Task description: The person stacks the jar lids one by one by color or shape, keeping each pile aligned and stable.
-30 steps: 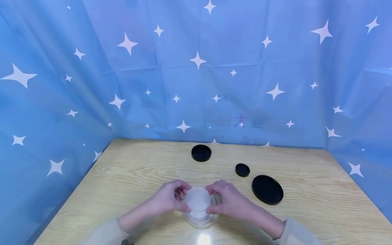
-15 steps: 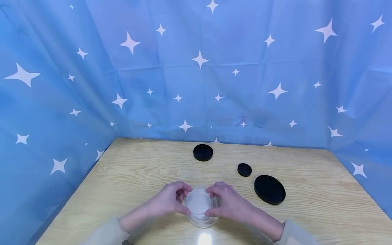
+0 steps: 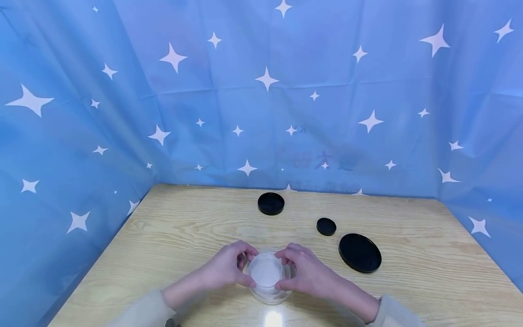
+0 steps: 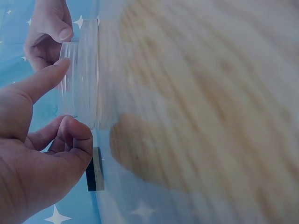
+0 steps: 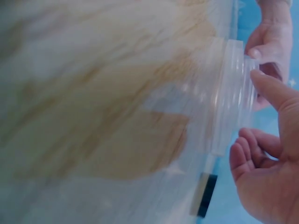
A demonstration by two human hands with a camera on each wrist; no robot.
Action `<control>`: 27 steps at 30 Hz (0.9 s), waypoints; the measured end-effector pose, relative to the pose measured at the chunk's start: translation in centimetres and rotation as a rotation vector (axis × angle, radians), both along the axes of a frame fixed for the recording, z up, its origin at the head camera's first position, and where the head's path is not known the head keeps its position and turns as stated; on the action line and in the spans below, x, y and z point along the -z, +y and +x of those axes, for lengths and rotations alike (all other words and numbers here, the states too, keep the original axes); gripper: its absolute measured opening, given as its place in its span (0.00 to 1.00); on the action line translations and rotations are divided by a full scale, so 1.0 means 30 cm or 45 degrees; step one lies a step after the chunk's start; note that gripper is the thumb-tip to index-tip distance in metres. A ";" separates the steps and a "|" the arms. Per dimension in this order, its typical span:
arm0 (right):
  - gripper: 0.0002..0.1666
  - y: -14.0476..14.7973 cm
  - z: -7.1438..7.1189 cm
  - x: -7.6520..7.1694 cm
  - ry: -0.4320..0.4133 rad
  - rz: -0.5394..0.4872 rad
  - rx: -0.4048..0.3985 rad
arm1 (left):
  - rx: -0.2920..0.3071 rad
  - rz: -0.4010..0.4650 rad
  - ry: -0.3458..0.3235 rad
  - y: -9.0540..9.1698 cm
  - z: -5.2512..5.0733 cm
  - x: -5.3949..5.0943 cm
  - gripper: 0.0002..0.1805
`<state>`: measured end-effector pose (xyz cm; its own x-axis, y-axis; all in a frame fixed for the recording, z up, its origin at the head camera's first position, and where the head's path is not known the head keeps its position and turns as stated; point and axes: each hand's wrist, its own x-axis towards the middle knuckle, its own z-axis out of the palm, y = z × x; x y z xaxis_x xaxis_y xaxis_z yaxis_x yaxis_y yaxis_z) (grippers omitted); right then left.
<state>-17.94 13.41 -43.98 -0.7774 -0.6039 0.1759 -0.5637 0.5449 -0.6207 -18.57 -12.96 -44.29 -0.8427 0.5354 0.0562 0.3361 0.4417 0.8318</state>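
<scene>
Near the front of the table stands a stack of clear round dishes, like petri dishes. The smaller upper dish (image 3: 265, 270) lies on a wider lower dish (image 3: 270, 299). My left hand (image 3: 229, 267) holds the upper dish's rim from the left, thumb at the near side and fingers at the far side. From the right, my right hand (image 3: 304, 270) grips the same rim in the same way. In the left wrist view the upper dish (image 4: 68, 100) sits flat against the lower dish (image 4: 88, 70). Whether any gap remains between them is hard to tell.
Behind the hands lie three black round lids or shallow dishes: a medium one (image 3: 271, 204), a small one (image 3: 326, 226) and a large one (image 3: 360, 253) to the right. The wooden table (image 3: 196, 218) meets a blue starry curtain (image 3: 261, 113) at the back and sides.
The upper dish has come down slightly and now sits more evenly over the lower one. Both hands keep hold of its rim. The head view has shifted a little; the black pieces stay put.
</scene>
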 end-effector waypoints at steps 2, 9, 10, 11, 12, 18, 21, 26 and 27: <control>0.33 0.001 0.000 0.003 -0.008 -0.002 -0.002 | 0.002 -0.007 0.007 0.000 0.000 0.001 0.33; 0.32 0.003 0.001 0.004 -0.020 -0.004 -0.007 | 0.005 -0.012 -0.013 0.000 0.001 0.000 0.31; 0.32 0.003 0.001 0.004 -0.018 -0.004 -0.008 | 0.005 -0.011 -0.017 0.000 0.001 -0.001 0.31; 0.32 0.003 0.001 0.004 -0.015 -0.004 -0.010 | 0.005 -0.010 -0.021 0.000 0.001 -0.002 0.31; 0.32 0.004 0.001 0.004 -0.012 -0.006 -0.013 | 0.003 -0.008 -0.026 0.000 0.001 -0.003 0.31; 0.32 0.017 0.005 0.000 0.010 -0.026 -0.054 | -0.005 0.014 -0.026 0.000 0.001 -0.003 0.31; 0.32 0.027 0.008 -0.007 -0.004 -0.047 -0.066 | -0.011 0.024 -0.007 0.005 -0.004 -0.008 0.31; 0.33 0.041 0.010 -0.024 -0.033 -0.070 -0.056 | 0.006 0.042 0.022 0.018 -0.015 -0.028 0.32; 0.33 0.044 0.011 -0.028 -0.032 -0.075 -0.054 | 0.012 0.046 0.025 0.021 -0.017 -0.033 0.32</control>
<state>-17.61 14.73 -43.14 -0.7560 -0.6256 0.1926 -0.5693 0.4832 -0.6651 -19.06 -12.34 -43.31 -0.8363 0.5405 0.0920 0.3563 0.4082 0.8405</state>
